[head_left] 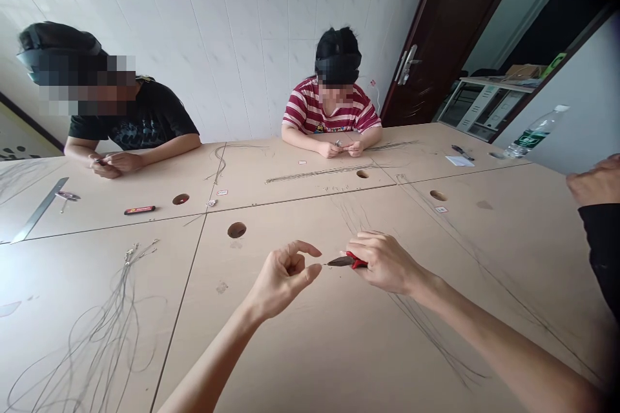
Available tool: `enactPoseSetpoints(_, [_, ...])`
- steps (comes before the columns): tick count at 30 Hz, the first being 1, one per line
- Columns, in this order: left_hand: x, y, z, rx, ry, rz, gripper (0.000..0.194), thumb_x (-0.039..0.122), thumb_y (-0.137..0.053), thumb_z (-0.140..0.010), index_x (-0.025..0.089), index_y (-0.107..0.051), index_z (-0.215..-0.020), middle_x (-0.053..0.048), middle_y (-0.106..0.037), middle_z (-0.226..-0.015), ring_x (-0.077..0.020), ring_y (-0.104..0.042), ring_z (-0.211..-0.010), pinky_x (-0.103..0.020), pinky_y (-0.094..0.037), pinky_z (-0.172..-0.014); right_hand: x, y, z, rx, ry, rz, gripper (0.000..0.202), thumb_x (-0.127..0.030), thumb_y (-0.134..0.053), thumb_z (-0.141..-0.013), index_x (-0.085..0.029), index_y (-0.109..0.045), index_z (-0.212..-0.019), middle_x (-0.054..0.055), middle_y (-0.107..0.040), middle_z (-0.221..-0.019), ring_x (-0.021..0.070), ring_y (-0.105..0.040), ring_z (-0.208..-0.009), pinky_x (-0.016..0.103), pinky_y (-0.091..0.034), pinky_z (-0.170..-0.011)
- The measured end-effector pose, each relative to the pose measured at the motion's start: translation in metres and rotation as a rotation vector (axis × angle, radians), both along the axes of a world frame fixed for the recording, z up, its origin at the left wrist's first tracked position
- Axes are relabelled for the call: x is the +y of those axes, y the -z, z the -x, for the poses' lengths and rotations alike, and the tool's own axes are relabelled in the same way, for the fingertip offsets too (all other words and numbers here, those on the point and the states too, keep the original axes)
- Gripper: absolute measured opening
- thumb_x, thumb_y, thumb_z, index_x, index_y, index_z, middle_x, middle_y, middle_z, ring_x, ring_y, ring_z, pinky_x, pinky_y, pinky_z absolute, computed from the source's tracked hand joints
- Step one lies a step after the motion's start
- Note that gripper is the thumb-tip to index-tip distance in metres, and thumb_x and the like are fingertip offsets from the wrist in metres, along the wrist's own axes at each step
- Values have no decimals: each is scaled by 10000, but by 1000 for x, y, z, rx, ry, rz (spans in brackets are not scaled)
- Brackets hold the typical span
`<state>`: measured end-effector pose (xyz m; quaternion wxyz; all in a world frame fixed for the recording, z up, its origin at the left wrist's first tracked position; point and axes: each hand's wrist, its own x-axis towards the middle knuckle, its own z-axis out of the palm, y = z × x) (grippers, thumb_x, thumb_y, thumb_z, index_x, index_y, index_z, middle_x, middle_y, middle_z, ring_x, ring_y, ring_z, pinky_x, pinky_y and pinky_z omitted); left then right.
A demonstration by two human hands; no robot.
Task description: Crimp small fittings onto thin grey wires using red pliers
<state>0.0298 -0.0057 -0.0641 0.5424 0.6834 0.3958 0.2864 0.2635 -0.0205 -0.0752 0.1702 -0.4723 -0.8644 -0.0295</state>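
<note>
My right hand (pixel 382 261) is closed round the red handles of small pliers (pixel 341 261), whose dark jaws point left. A tiny piece shows at the jaw tips, too small to name. Just left of the tips is my left hand (pixel 290 274), its thumb and index finger apart with a gap between them and the other fingers curled. Nothing is visible in it. Thin dark wires (pixel 431 339) lie on the table under and beyond my right hand.
A bundle of looped wires (pixel 119 297) lies at the left on the table (pixel 252 361). Beyond are a metal ruler (pixel 41 208), a red and black knife (pixel 139 210), holes and more wires (pixel 320 173). Two people work across the table; another person's hand (pixel 598 184) is at right, near a bottle (pixel 535 132).
</note>
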Motion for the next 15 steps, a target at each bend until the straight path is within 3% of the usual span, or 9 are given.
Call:
enactPoseSetpoints(8, [-2, 6, -3, 55, -48, -177, 202, 351, -543, -864, 182, -647, -828, 83, -237, -519, -79, -227, -496, -236, -205, -478, 3, 1, 6, 21, -6, 69, 193, -69, -489, -727, -193, -386, -620, -30, -504, -562, 120, -356, -565, 238, -232, -526])
enactPoseSetpoints(15, [3, 8, -1, -31, -45, 7, 288, 446, -549, -864, 167, -595, -805, 68, -282, -559, -84, -224, -529, -241, -184, -483, 6, 1, 12, 185, -31, 141, 167, -112, -520, -803, -195, -456, -673, -15, -522, -616, 132, -413, -610, 248, -312, -575])
